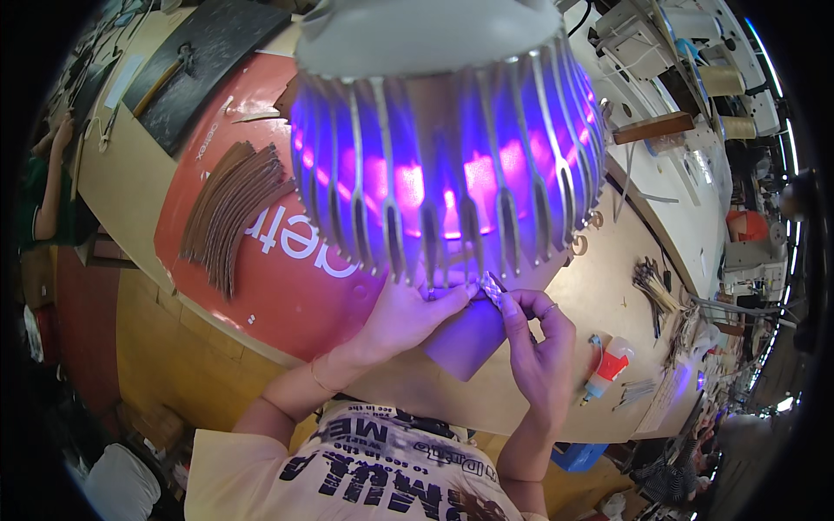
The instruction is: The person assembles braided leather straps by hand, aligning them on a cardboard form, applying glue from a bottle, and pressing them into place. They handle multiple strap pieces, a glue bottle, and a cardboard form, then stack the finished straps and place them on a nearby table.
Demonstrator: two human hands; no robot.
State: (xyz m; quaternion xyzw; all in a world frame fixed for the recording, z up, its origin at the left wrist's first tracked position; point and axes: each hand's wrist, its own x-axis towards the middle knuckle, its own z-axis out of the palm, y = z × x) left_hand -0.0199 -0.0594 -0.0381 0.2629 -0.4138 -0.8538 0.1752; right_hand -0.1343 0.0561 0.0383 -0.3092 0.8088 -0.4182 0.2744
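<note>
A small braided-looking strip [493,287] is pinched between my two hands, tinted purple by the lamp [373,48] overhead. My left hand [413,314] comes in from the left, its thumb and fingertips closed at the strip's left side; the lamp's metal fins partly cover these fingers. On the other side, my right hand [540,340] pinches the strip's lower right end with thumb and forefinger. A flat sheet [467,347] lies on the table just below the strip, between my hands. What the strip is made of cannot be told.
The finned lamp hides much of the table [643,300]. Left are a stack of curved brown strips [230,217] on a red sheet [287,317] and a hammer [165,82] on a black board [217,52]. Right lie a squeeze bottle [612,363], thin sticks [656,286] and a brown block [653,128].
</note>
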